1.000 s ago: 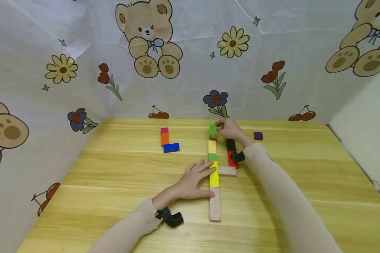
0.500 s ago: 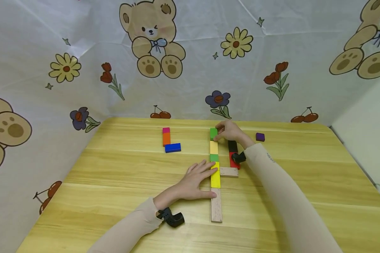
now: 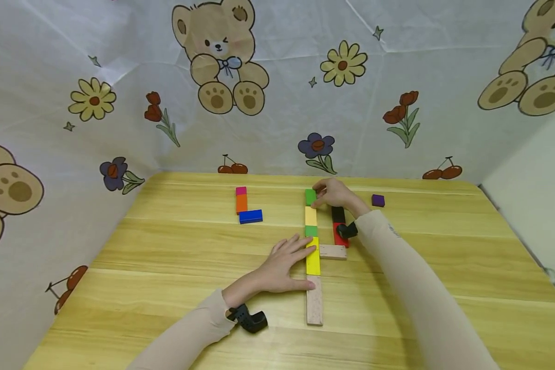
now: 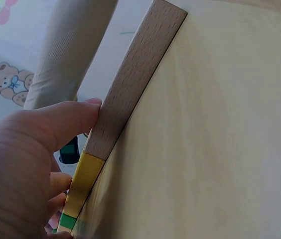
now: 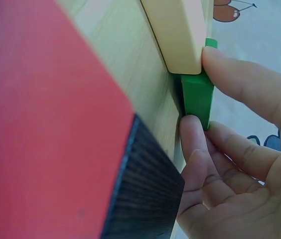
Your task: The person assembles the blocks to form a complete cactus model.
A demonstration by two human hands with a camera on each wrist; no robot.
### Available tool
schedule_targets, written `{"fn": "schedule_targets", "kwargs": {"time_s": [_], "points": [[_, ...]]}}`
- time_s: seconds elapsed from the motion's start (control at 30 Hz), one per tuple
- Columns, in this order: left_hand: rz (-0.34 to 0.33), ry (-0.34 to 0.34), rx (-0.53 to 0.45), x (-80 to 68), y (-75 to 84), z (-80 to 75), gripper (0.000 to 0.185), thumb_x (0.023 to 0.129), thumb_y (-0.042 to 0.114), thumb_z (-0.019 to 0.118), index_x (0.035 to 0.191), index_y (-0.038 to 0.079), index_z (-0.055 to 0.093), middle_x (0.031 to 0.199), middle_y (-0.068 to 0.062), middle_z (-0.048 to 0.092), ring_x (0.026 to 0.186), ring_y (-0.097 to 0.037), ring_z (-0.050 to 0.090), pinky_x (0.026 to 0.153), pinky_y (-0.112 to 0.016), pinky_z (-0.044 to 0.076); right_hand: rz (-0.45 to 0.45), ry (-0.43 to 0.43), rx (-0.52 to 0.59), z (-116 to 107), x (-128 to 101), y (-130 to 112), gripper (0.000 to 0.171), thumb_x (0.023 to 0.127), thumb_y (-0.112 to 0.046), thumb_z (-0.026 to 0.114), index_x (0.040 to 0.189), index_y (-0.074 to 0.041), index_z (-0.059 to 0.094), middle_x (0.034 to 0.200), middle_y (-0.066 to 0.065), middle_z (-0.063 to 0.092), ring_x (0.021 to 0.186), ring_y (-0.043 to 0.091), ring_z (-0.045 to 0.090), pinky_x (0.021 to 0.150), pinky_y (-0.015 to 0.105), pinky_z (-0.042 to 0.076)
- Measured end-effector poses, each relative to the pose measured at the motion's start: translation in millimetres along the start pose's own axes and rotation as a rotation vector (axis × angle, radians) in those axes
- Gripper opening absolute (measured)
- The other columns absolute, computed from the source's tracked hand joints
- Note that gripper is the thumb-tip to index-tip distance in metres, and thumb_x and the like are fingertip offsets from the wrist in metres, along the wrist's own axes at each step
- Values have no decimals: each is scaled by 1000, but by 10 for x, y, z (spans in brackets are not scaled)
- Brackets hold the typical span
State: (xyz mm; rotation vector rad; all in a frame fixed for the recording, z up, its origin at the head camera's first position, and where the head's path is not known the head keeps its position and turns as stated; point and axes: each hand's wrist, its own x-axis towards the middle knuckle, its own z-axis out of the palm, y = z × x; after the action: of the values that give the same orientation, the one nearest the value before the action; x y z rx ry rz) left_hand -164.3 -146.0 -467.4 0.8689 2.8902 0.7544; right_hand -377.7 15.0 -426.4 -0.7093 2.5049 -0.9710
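Blocks in 1 straight line run away from us down the pale wooden table [image 3: 166, 288]. We pinch a small green wooden cube [image 3: 310, 196] with our right hand [image 3: 335, 194] at the far end of that line; the right wrist view shows thumb and fingertips [image 5: 193, 130] curled against its sides, and the cube touching the end of a pale yellow wooden block [image 3: 310, 216]. Nearer to us follow a second small green block [image 3: 311, 230], a bright yellow oblong block [image 3: 312, 259] and a long plain beech plank [image 3: 314, 306]. Our left hand [image 3: 279, 267] lies flat beside this row with straight, spread fingers; its thumb presses the side of the plank where it meets the yellow oblong, and its fingertips touch the yellow oblong.

Just right of the line, a short plain wooden block [image 3: 332, 251] lies crosswise, touching the yellow oblong. Beyond it a red block [image 3: 338, 235] and a black block [image 3: 337, 213] lie end to end under our right wrist. A small purple cube [image 3: 377, 200] sits apart to the right. Well to the left, a pink block [image 3: 241, 190], an orange block [image 3: 241, 203] and a blue block [image 3: 251, 216] form an L. We see no containers.
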Motion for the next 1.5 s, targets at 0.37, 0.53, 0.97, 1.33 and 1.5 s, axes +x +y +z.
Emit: {"fn": "schedule_targets", "kwargs": {"time_s": [0.37, 0.53, 0.97, 1.33, 1.5], "points": [[1, -4, -3, 3, 6, -6, 79, 77, 60, 54, 140, 20, 29, 149, 2, 15, 136, -29, 8, 106, -51, 9, 4, -22, 3, -1, 9, -3, 58, 69, -16, 76, 121, -3, 52, 111, 13, 56, 91, 23, 55, 76, 31, 45], [-1, -5, -3, -3, 8, -9, 79, 77, 60, 53, 140, 20, 28, 149, 2, 14, 136, -29, 8, 106, -51, 9, -8, -30, 19, -30, -16, -31, 61, 70, -18, 75, 123, -3, 49, 118, 14, 53, 98, 26, 54, 82, 36, 45], [3, 2, -3, -4, -7, -2, 79, 77, 60, 53, 140, 20, 28, 149, 2, 14, 136, -29, 7, 107, -50, 8, -92, 76, 109, -323, -350, -49, 53, 77, -18, 69, 125, -8, 49, 125, 15, 48, 98, 26, 54, 76, 35, 49], [-13, -13, -3, -22, 18, 8, 80, 77, 60, 53, 140, 19, 28, 149, 2, 13, 137, -28, 6, 107, -50, 7, -54, 350, 231, -571, -843, 402, 55, 77, -32, 68, 127, -20, 49, 126, 7, 47, 93, 17, 51, 66, 27, 45], [-8, -7, 3, -13, -1, -9, 80, 77, 59, 54, 140, 19, 28, 149, 2, 13, 136, -29, 7, 107, -51, 8, -1, 461, 276, -676, -973, 633, 55, 78, -31, 66, 128, -19, 47, 129, 7, 41, 92, 11, 46, 66, 25, 46]]}}
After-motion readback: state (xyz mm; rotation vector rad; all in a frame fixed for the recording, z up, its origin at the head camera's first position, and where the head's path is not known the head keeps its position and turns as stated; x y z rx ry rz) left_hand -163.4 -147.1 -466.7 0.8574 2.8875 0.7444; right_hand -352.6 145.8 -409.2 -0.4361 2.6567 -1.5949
